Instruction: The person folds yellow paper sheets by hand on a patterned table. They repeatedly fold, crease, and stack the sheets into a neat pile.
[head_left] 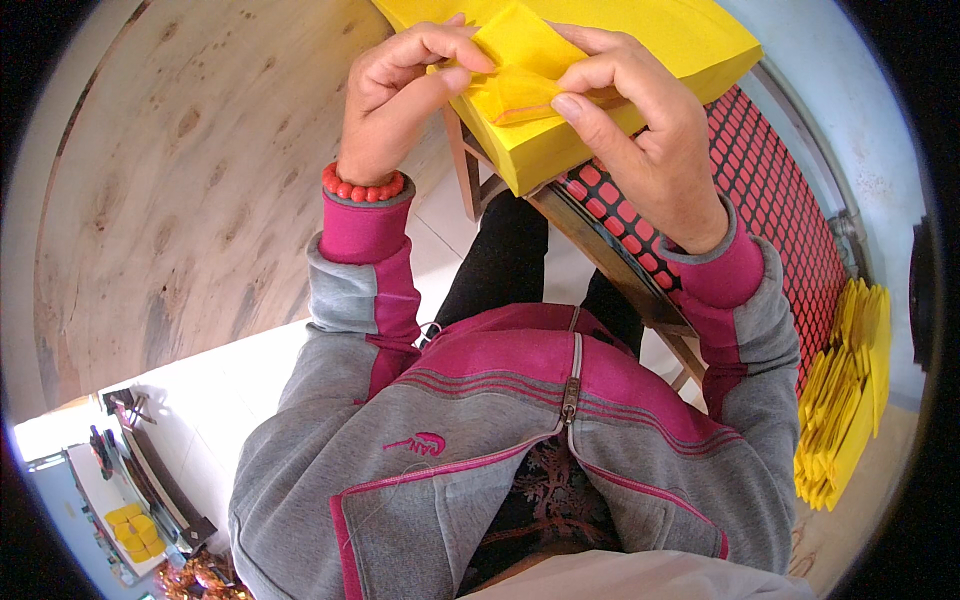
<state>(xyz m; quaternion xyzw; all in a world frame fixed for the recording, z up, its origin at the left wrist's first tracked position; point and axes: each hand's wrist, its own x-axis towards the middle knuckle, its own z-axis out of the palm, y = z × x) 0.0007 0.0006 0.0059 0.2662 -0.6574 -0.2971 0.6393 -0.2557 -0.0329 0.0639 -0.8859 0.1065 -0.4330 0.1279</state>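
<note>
At the top of the view, my left hand (400, 105) and my right hand (645, 125) hold a small folded piece of yellow cloth (525, 48) between them. The left thumb and fingers pinch its left side. On the right, my thumb and forefinger close on its lower corner, where an orange line runs along the edge. Directly beneath lies a large box-shaped yellow block (690, 40) with a flat top and sharp corners; whether the cloth touches it I cannot tell. A red bead bracelet (362, 187) circles my left wrist.
A wooden stand (610, 270) holds up the yellow block. Beside it spreads a black surface with red rounded patches (780, 190). Folded yellow pieces (845, 400) are stacked at the right. A plywood panel (180, 180) fills the left; a yellow flower-shaped item (135, 530) lies lower left.
</note>
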